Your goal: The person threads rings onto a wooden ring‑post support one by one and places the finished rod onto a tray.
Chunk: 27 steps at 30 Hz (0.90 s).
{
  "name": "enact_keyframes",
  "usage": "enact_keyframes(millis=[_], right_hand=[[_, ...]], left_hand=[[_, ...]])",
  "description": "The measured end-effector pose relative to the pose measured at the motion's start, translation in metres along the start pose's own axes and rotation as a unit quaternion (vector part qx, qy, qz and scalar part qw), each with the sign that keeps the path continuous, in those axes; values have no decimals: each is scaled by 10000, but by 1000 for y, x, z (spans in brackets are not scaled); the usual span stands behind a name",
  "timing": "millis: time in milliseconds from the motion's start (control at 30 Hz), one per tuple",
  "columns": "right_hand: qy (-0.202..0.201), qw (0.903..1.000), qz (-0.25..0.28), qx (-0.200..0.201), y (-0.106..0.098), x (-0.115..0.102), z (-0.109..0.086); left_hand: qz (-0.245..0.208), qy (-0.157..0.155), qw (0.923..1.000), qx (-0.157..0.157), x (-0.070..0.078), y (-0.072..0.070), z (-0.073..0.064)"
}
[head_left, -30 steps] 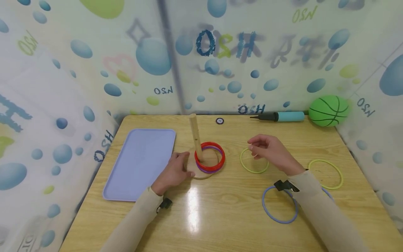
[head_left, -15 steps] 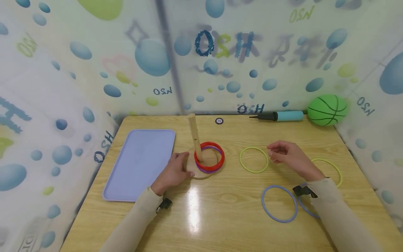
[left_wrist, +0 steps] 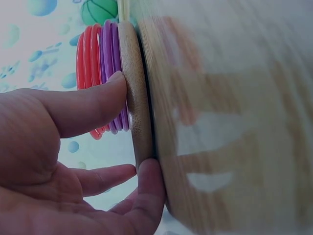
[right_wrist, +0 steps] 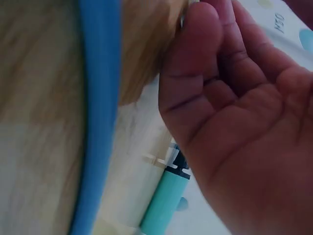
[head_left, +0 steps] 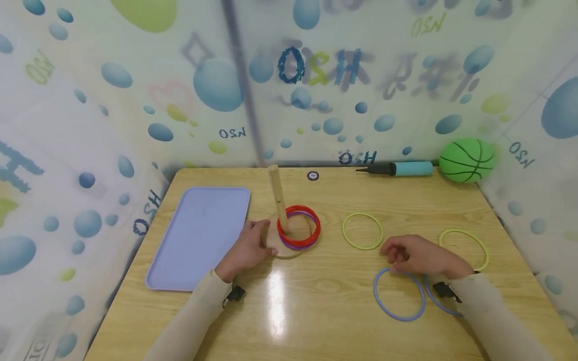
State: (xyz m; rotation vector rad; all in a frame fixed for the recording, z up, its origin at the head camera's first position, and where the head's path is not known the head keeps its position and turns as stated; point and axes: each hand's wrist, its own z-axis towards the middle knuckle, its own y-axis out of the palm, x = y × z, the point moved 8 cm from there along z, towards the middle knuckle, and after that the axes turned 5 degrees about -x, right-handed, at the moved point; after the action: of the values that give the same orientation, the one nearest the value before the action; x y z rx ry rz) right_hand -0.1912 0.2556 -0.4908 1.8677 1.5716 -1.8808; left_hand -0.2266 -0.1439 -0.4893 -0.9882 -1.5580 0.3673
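Note:
In the head view my left hand (head_left: 246, 250) holds the left rim of a round wooden base (head_left: 299, 225) with an upright, slightly leaning peg (head_left: 277, 198). The left wrist view shows thumb and fingers pinching the base's edge. Several red rings (left_wrist: 87, 56) lie stacked on purple rings (left_wrist: 109, 56) around the peg. My right hand (head_left: 422, 256) hovers with loosely bent fingers and nothing in them, over the far edge of a blue ring (head_left: 405, 319). A second blue ring (head_left: 439, 304) lies partly hidden beneath the right wrist. Beyond the hand lies a yellow-green ring (head_left: 344, 235).
Another yellow-green ring (head_left: 485, 250) lies at the right. A lavender tray (head_left: 200, 240) sits on the table's left. Along the back edge are a small round disc (head_left: 313, 176), a hand pump (head_left: 412, 168) and a green ball (head_left: 467, 160).
My right hand has come back from the nearer yellow-green ring, first rightward, then toward me to the blue ring's far edge. The left hand has stayed on the base.

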Motion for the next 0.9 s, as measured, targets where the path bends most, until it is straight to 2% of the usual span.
enact_keyframes(millis=[233,367,633,900], right_hand=[[-137,9981,-592,78,6,-11,4],[-178,9972,-728,66,6,-13,6],[-196,9988,-453,-37,-5,-11,7],[-152,9981,-335,501,-25,-12,6]], left_hand=[[-66,21,10000,-8,-2,0,0],[-69,77,9999,-5,-3,0,0],[-86,149,9999,6,-2,0,-1],[-93,121,9999,-20,-1,-2,-2]])
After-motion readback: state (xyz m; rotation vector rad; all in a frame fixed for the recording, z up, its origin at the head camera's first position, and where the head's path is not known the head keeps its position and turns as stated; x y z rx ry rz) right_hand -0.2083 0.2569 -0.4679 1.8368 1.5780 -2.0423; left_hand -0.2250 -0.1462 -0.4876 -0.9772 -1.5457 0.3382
